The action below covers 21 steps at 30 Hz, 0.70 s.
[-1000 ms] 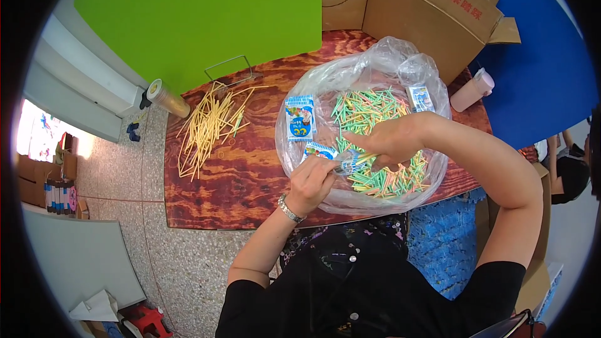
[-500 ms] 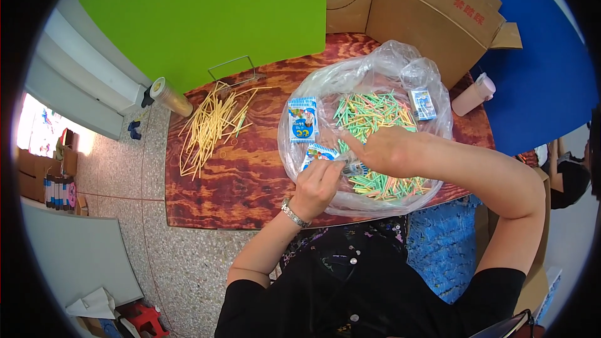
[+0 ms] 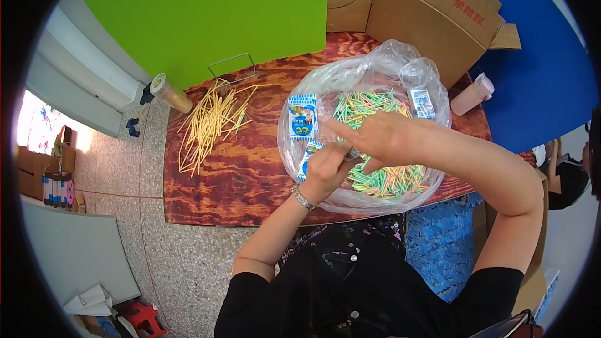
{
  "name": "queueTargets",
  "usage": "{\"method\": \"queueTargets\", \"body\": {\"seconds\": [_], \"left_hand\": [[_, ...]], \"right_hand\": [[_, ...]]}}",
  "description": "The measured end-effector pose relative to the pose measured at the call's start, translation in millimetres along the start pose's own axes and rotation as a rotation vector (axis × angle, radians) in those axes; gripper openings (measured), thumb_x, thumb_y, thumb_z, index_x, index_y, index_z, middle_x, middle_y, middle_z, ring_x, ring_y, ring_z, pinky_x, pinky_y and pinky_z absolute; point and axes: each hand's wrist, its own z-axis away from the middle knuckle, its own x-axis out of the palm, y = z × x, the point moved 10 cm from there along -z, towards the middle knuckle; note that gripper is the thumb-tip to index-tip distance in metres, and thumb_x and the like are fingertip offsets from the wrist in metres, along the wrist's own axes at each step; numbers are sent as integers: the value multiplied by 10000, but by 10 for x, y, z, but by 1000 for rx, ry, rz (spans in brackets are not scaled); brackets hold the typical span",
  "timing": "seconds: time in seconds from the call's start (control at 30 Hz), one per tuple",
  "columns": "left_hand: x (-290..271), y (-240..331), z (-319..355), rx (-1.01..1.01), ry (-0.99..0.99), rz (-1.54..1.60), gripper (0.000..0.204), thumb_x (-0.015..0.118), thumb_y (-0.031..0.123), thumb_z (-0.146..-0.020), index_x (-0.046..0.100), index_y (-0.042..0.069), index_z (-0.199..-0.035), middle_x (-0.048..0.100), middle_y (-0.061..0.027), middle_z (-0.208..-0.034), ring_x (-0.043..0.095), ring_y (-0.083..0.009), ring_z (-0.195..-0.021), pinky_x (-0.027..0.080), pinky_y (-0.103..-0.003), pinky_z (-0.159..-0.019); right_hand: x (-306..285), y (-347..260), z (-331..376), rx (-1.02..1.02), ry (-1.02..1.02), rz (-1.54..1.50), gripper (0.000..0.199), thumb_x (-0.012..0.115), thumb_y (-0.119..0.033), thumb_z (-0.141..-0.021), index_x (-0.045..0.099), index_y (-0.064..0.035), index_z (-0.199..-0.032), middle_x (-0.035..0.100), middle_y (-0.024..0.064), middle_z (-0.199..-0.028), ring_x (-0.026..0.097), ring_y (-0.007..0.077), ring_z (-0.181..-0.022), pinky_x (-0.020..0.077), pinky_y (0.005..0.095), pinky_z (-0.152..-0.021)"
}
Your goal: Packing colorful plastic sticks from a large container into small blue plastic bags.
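Left hand [image 3: 327, 171]: fingers bent and bunched over the near-left part of the bag; whether they pinch anything cannot be told. Metal bracelet [image 3: 303, 197] on its wrist.

Right hand [image 3: 389, 140]: just beside the left one, forefinger stretched toward the far-left corner of the tabletop [image 3: 250, 181], thumb apart from it; whether the other fingers grip anything is hidden.

Clear plastic bag [image 3: 366, 208]: one, spread open beneath the hands, toward the right half of the tabletop and reaching its near edge.

Short sticks [image 3: 391, 181]: a heap, green, pink and yellow, inside the bag, partly covered by the right hand.

Blue-and-white packets: three in view within the bag; one on its left side [image 3: 303, 117], one partly under the left hand [image 3: 308, 161], one toward its far-right side [image 3: 421, 104].

Long pale-yellow sticks [image 3: 211, 126]: a loose pile toward the left edge.

Wire stand [image 3: 233, 67]: one, at the far edge.

Clear cylindrical container [image 3: 172, 95]: one, tilted, at the far-left corner.

Pink bottle [image 3: 471, 96]: one, tilted, by the right edge.

Cardboard box [image 3: 432, 22]: at the far-right corner.
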Motion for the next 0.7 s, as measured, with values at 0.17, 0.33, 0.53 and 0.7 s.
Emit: {"method": "queueTargets", "body": {"seconds": [0.17, 0.33, 0.53, 0.7], "left_hand": [[112, -163, 41, -144, -34, 160, 448, 803, 110, -705, 629, 9, -1105, 634, -112, -774, 618, -220, -631, 481, -314, -552], [149, -332, 125, -221, 16, 225, 453, 819, 122, -696, 633, 11, -1094, 624, -95, -725, 618, -206, -614, 479, -299, -542], [199, -203, -1, -181, -46, 182, 396, 809, 84, -709, 645, 15, -1063, 658, -92, -788, 629, -189, -653, 484, -290, -579], [163, -31, -50, -54, -33, 144, 384, 812, 82, -696, 641, -14, -1026, 652, -117, -808, 627, -234, -649, 484, -308, -568]], "right_hand": [[-139, 157, 108, -167, 286, -100, 922, 719, -200, -804, 118, -27, -1481, 644, 230, -790, 633, 419, -767, 491, 480, -701], [-249, 541, 345, -33, 414, -373, 679, 608, -183, -901, 242, -10, -1447, 663, 160, -846, 654, 268, -776, 502, 399, -673], [-116, 801, 447, -82, 987, -1323, 422, 348, -283, -1043, 370, -3, -1358, 680, 68, -963, 639, 147, -883, 517, 310, -773], [-145, 535, 404, -267, 1220, -1008, 434, 339, -272, -1041, 303, 6, -1371, 682, 129, -960, 628, 233, -1050, 448, 388, -958]]}}
